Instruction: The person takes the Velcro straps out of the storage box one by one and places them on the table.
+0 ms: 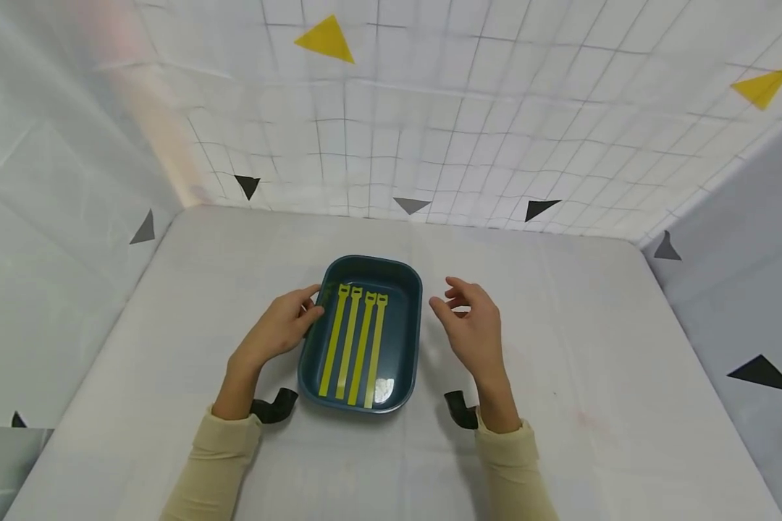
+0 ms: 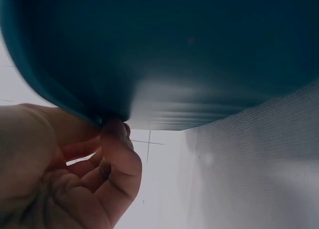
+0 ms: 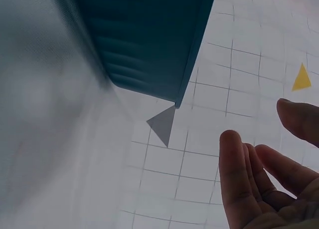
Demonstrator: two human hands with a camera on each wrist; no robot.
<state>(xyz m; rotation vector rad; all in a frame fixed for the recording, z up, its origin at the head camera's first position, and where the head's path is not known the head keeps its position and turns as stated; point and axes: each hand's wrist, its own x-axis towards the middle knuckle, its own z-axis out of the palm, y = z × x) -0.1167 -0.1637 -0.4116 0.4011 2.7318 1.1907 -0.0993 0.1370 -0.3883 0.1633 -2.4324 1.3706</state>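
Teal tray (image 1: 400, 340) on pale tabletop (image 1: 586, 347), four yellow-green straps (image 1: 347, 347) laid side by side inside, broad heads toward the far end. Pinched on its left side by left hand (image 1: 283, 322) — right hand (image 1: 476, 322) near the opposite side, clear of it — thumb and fingers parted.

Head view is reading bright; glare (image 1: 384, 391) is shining inside tray (image 1: 400, 340) at five o'clock. Wrist views are reading dimmer; right wrist's cloth (image 3: 37, 109) is blurring at nine o'clock.
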